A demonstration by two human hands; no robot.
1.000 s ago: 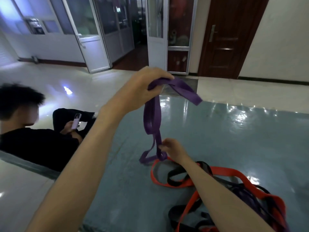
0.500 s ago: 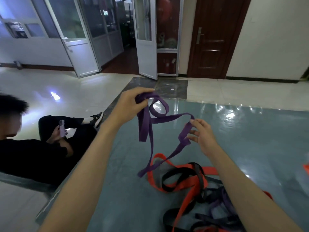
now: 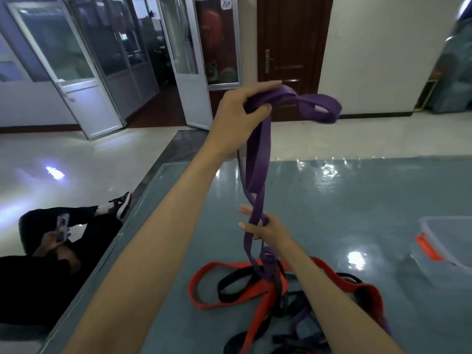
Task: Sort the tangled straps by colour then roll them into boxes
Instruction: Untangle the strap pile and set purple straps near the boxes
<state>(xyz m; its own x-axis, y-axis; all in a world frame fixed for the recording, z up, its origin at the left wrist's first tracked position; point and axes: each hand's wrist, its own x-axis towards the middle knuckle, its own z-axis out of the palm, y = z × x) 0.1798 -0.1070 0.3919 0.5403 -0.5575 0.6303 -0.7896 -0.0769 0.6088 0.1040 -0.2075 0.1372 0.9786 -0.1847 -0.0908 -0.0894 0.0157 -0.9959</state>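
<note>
Holding a purple strap [image 3: 256,159] up high, the left hand [image 3: 237,116] has its fingers and thumb curled round the strap's upper folds, with a loose loop of it sticking out to the right of the knuckles. From that grip the strap hangs down in doubled strands toward the blue table [image 3: 357,200]. Lower down, the right hand [image 3: 265,229] meets those hanging strands; its fingers reach out to the left, fairly straight, and the strap passes between them. It looks as if the thumb side pinches the strap there, though motion blur makes that hard to confirm. Below the right hand the purple strands run down into the tangled pile [image 3: 270,297] on the table. A red strap [image 3: 204,290] in that pile forms a wide loop at its left, and a black strap [image 3: 229,284] loops inside it. More purple and black lengths lie crossed beneath the right forearm.

At the right edge of the head view, a clear plastic box [image 3: 449,241] with an orange latch sits on the table, well apart from the pile. Beyond the table's left edge, another person in dark clothes [image 3: 51,264] sits low, holding a phone [image 3: 62,226]. Past the table, the tiled floor runs to glazed white doors [image 3: 76,72] and a brown wooden door [image 3: 291,47].
</note>
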